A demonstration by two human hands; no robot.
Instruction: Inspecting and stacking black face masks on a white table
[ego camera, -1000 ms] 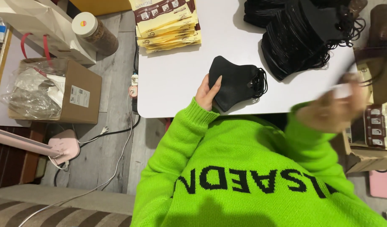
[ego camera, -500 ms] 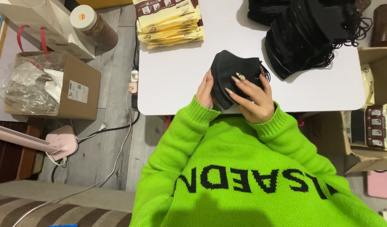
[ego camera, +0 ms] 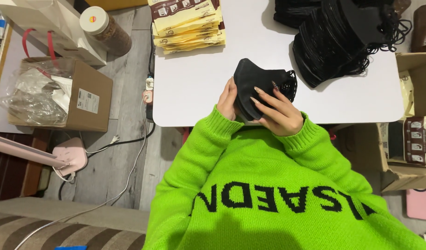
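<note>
The person in the bright green knitted sweater (ego camera: 268, 185) fills the lower half of the view, seen from above and behind, with both sleeves reaching forward to the near edge of the white table (ego camera: 194, 92). The left hand (ego camera: 228, 99) stands edge-on against the left side of the small stack of black face masks (ego camera: 259, 90); its fingers curl around that edge, so it is closed on the stack, although the fingertips are hidden behind the masks. The right hand (ego camera: 278, 111) lies on top of the stack with the palm down, the fingers spread and extended toward the far side of the table, pressing on the upper mask rather than wrapping it. The stack sits just above the near table edge, directly in front of the person's chest. Its long axis runs from the near left to the far right, and the black ear loops (ego camera: 291, 85) bunch at the right end. The number of masks in the stack cannot be determined. A large pile of black masks (ego camera: 342, 37) lies well apart at the far right of the table and is cut off by the top of the frame. A stack of cream and brown packets (ego camera: 187, 23) lies at the far left, also cut off at the top.
</note>
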